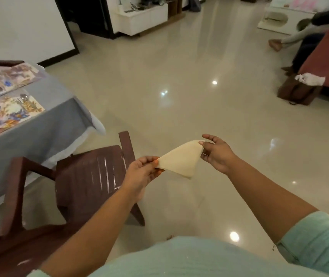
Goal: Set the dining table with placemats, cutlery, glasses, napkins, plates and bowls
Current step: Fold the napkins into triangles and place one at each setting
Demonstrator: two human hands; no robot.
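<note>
Napkin held over the floor

Head view: both hands hold a folded cream napkin (178,159) in the air above the glossy floor (179,86). The left hand (142,172) pinches its near corner; the right hand (216,152) pinches the far corner. Two floral placemats (5,114) lie on the grey-clothed table (45,126) at left, beside a brown chair (87,172).

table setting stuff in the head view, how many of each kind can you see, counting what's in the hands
placemats: 2, a near one and a far one, both on the grey-clothed table
spoons: 1, on the near placemat
napkins: 1, pinched between the left hand and the right hand
total: 4
</note>
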